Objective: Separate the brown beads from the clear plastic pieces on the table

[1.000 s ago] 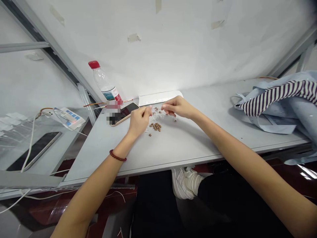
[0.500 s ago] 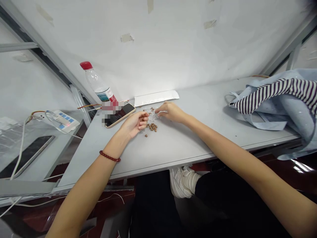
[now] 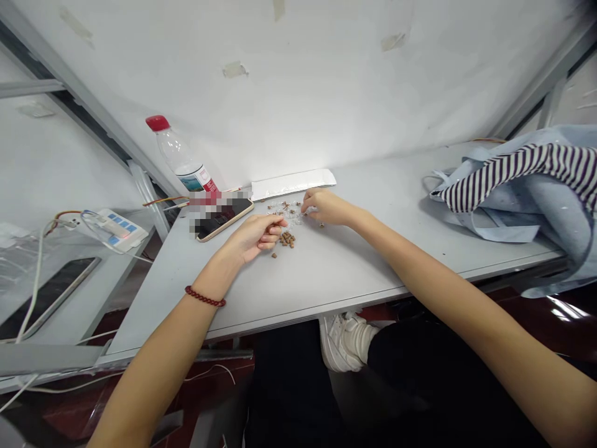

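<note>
Small brown pellets lie in a loose heap [image 3: 287, 239] on the white table top [image 3: 326, 280], with a few strays around it. Just beyond the heap is a scatter of clear plastic scraps [image 3: 288, 213] mixed with more brown bits. My left hand [image 3: 252, 239] rests beside the heap with its fingers curled, a red bead bracelet [image 3: 205, 297] on the wrist. My right hand [image 3: 328, 208] is over the right end of the scraps, fingertips pinched down among them. Whatever lies between those fingertips is hidden.
A smartphone [image 3: 224, 219] lies left of the hands, below a red-capped plastic bottle [image 3: 180, 149]. A white packet [image 3: 291, 184] lies along the wall. Striped and pale blue cloth [image 3: 513, 186] is heaped at right. A power strip [image 3: 116, 230] and another phone [image 3: 51, 289] sit on a lower left surface.
My left hand has dropped from the scraps to beside the heap and curled its fingers. My right hand has shifted slightly right. The whole view has drifted a little.
</note>
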Motion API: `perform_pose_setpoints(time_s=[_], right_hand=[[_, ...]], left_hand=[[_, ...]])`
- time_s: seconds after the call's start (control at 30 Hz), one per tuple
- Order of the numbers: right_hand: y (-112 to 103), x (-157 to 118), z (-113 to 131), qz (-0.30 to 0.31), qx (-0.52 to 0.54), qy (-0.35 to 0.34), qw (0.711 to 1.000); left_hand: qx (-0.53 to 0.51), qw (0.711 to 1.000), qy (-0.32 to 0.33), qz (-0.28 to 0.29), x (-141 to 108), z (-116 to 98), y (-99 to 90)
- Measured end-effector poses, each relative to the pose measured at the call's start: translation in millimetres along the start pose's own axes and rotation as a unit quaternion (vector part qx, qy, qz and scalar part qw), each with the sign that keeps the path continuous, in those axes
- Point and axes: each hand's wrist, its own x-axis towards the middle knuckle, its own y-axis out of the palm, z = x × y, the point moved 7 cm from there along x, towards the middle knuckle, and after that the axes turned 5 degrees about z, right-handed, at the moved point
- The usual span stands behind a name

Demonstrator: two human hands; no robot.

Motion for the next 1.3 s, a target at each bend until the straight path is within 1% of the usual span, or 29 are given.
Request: perform_pose_setpoints(time_s=[0.1,0.2,0.3,0.4,0.5,0.57,0.63,0.7,0.77,0.8,0.87,0.9,0.93,0.97,1.0,1.07,1.1,1.17,1.23,1.3], right_hand=[[6.3,1.9,-2.4,0.001,-0.022,0.015,1.0],[7.4,1.9,-3.6,-0.003,-0.057,0.023,0.998],[1.8,1.3,3.7,-0.044,-0.074,0.002,0.996],[-5.0,0.1,21.5,-0.094,-0.012,-0.033,0.995],[-6.0,-0.8,45.5,-0.092,0.099,-0.066,0.989],[-8.5,-2.6,57.8,-0.098,0.147,-0.068,0.982],[-12.0,-4.5,63.9,-0.109,0.186,-0.062,0.975],[-13.4,-4.9,66.0,-0.102,0.221,-0.066,0.968],[-13.2,-3.8,65.6,-0.089,0.227,-0.077,0.967],[-13.5,-3.1,64.4,-0.089,0.209,-0.081,0.97],[-15.2,-2.2,59.0,-0.105,0.145,-0.076,0.981],[-15.6,-1.8,55.2,-0.109,0.113,-0.069,0.985],[-15.4,-1.4,50.8,-0.105,0.087,-0.059,0.989],[-14.7,-1.1,45.8,-0.096,0.073,-0.048,0.992],[-13.6,-0.9,40.6,-0.082,0.068,-0.037,0.994],[-12.3,-1.1,30.9,-0.06,0.07,-0.015,0.996],[-12.4,-1.4,26.5,-0.056,0.07,-0.004,0.996],[-12.2,-1.8,20.1,-0.041,0.069,0.011,0.997],[-13.4,-2.7,15.7,-0.017,0.071,0.018,0.997],[-19.6,-5.4,11.7,0.004,0.073,0.02,0.997]], left_hand=[[0.0,1.0,-0.005,-0.009,0.1,0.8,0.0],[-0.003,1.0,-0.011,-0.016,-0.4,0.9,1.0],[-0.013,0.999,-0.011,-0.027,-2.2,-0.8,2.5],[-0.018,0.999,0.002,-0.035,-4.1,-3.3,4.8],[0.014,0.999,0.042,-0.026,-4.2,-7.1,8.1],[0.041,0.996,0.076,-0.014,-3.6,-9.7,9.9],[0.059,0.993,0.102,-0.006,-3.1,-11.6,10.6],[0.076,0.989,0.123,-0.016,-3.7,-13.7,9.7],[0.125,0.977,0.164,-0.054,-6.9,-19.6,7.9],[0.166,0.962,0.198,-0.083,-10.2,-24.8,7.2],[0.25,0.918,0.275,-0.141,-19.5,-36.3,8.4],[0.273,0.899,0.304,-0.157,-23.4,-40.2,9.5],[0.271,0.894,0.317,-0.165,-25.4,-42.0,9.2],[0.245,0.903,0.314,-0.164,-25.0,-41.5,7.2],[0.201,0.922,0.295,-0.153,-22.4,-39.1,4.2],[0.093,0.961,0.233,-0.118,-15.2,-31.7,-1.4],[0.042,0.973,0.203,-0.1,-12.3,-28.4,-3.0],[-0.032,0.985,0.157,-0.064,-8.8,-24.6,-3.0],[-0.085,0.988,0.126,-0.041,-8.1,-22.9,-1.1],[-0.117,0.988,0.095,-0.029,-8.4,-20.7,2.0]])
